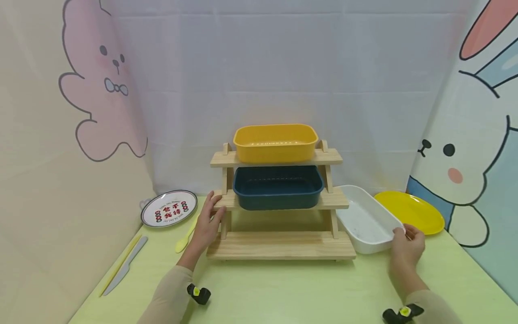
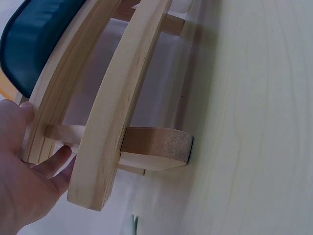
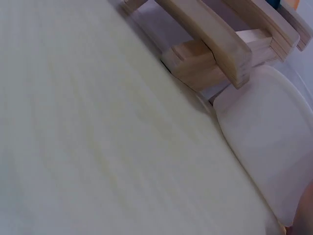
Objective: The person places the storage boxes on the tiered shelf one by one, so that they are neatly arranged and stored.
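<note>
A three-step wooden shelf [image 1: 281, 251] stands on the table. My left hand [image 1: 207, 227] holds the left end of its middle board, with digits on both sides of the wood in the left wrist view. On the top step sits a yellow rectangular bin [image 1: 276, 152]; a dark blue bin [image 1: 279, 200] is on the middle step. Right of the shelf, a white bin [image 1: 366, 220] rests on the table. My right hand [image 1: 408, 246] pinches its rim at the near right corner. In the right wrist view only a sliver of that hand shows beside the white bin [image 3: 266, 142].
A yellow oval plate [image 1: 413, 211] lies behind the right hand. At the left are a patterned plate [image 1: 170, 209], a yellow spoon [image 1: 184, 242], a grey knife [image 1: 126, 266] and a thin yellow stick-like utensil [image 1: 119, 267]. Cloth walls enclose the table's back and sides.
</note>
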The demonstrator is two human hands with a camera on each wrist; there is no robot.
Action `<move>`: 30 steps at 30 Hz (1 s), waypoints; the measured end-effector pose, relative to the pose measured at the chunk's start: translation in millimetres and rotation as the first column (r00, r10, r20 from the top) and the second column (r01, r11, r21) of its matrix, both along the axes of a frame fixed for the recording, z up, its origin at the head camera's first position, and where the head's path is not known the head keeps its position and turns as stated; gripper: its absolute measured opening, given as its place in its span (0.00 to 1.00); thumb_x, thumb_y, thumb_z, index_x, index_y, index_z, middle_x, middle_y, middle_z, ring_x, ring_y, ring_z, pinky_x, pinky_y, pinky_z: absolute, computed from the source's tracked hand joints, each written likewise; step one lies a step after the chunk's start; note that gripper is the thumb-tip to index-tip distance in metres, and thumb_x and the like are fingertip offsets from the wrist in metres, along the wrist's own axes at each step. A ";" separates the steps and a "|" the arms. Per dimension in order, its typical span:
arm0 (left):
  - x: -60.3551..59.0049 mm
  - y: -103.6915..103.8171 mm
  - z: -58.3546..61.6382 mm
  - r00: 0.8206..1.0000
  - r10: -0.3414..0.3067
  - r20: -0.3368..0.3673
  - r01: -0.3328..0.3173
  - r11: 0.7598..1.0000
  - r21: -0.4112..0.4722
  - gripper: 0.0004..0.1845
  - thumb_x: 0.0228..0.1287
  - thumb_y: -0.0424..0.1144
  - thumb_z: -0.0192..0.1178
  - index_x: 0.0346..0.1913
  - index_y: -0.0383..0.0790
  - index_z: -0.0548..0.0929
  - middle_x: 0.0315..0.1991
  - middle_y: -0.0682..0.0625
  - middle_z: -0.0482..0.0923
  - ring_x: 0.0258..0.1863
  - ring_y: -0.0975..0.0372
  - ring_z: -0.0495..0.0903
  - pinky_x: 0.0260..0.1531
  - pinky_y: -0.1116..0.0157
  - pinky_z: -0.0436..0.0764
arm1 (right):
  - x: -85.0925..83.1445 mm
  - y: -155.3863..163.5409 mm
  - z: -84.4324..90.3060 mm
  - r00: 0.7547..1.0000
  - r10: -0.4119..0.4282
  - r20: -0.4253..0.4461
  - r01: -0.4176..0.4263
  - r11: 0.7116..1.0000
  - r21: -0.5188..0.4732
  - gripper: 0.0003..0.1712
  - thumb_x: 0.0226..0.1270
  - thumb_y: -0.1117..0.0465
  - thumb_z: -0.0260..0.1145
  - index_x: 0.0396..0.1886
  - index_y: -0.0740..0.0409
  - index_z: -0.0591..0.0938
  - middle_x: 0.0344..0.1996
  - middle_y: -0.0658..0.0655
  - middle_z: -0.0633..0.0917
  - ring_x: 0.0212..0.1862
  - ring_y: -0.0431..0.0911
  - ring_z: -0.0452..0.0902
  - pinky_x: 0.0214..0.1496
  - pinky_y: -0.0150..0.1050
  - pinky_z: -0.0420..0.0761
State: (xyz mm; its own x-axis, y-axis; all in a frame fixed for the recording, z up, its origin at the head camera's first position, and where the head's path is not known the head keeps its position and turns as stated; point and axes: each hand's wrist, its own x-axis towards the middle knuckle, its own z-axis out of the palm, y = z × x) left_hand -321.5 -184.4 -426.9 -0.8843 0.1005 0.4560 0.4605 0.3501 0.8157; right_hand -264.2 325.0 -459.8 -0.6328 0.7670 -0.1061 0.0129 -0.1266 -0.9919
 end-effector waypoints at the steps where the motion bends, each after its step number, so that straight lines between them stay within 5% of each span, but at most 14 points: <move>1: -0.4 -0.1 -0.4 1.000 0.000 0.002 0.000 1.000 0.001 0.25 0.80 0.41 0.50 0.73 0.35 0.65 0.80 0.41 0.42 0.60 0.46 0.76 0.56 0.56 0.77 | 0.8 -2.0 -0.4 1.000 0.009 0.006 -0.009 1.000 0.004 0.11 0.71 0.59 0.57 0.47 0.37 0.71 0.46 0.43 0.69 0.50 0.38 0.65 0.49 0.24 0.71; 8: 0.1 0.9 1.8 1.000 -0.010 0.016 0.010 1.000 0.021 0.25 0.79 0.43 0.51 0.73 0.38 0.66 0.80 0.45 0.42 0.61 0.48 0.75 0.58 0.52 0.75 | 2.9 -12.7 0.1 1.000 -0.014 -0.006 0.014 1.000 0.004 0.13 0.70 0.63 0.55 0.47 0.37 0.70 0.44 0.45 0.68 0.45 0.37 0.65 0.42 0.20 0.71; 13: 0.5 0.4 2.2 1.000 -0.009 0.012 0.009 1.000 0.020 0.25 0.80 0.43 0.51 0.73 0.37 0.65 0.80 0.44 0.41 0.62 0.47 0.75 0.59 0.50 0.74 | 4.1 -19.8 1.8 1.000 0.000 0.001 0.000 0.999 0.045 0.22 0.70 0.62 0.54 0.62 0.47 0.68 0.55 0.50 0.69 0.54 0.42 0.66 0.56 0.27 0.70; 17: 0.5 -0.2 0.4 1.000 -0.002 0.018 0.002 1.000 0.022 0.25 0.79 0.43 0.51 0.73 0.38 0.66 0.80 0.45 0.41 0.61 0.48 0.75 0.59 0.51 0.74 | 5.0 -26.7 1.3 1.000 0.003 -0.007 -0.003 0.997 0.082 0.37 0.70 0.60 0.55 0.76 0.58 0.55 0.69 0.59 0.60 0.68 0.49 0.58 0.70 0.34 0.63; 30: -0.7 0.7 -1.7 1.000 0.014 -0.009 -0.014 1.000 -0.003 0.25 0.80 0.43 0.50 0.73 0.36 0.66 0.80 0.41 0.43 0.59 0.45 0.76 0.58 0.50 0.75 | 12.2 -47.8 -0.8 1.000 0.026 0.016 -0.028 0.987 0.155 0.43 0.68 0.62 0.53 0.78 0.63 0.45 0.76 0.65 0.49 0.76 0.56 0.47 0.77 0.41 0.45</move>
State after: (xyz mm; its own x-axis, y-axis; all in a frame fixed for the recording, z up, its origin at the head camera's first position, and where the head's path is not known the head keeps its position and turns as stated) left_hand -322.2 -183.7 -428.6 -0.8815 0.0896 0.4637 0.4628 0.3591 0.8105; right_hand -252.0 277.2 -460.6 -0.6528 0.7575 0.0041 0.0279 0.0295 -0.9992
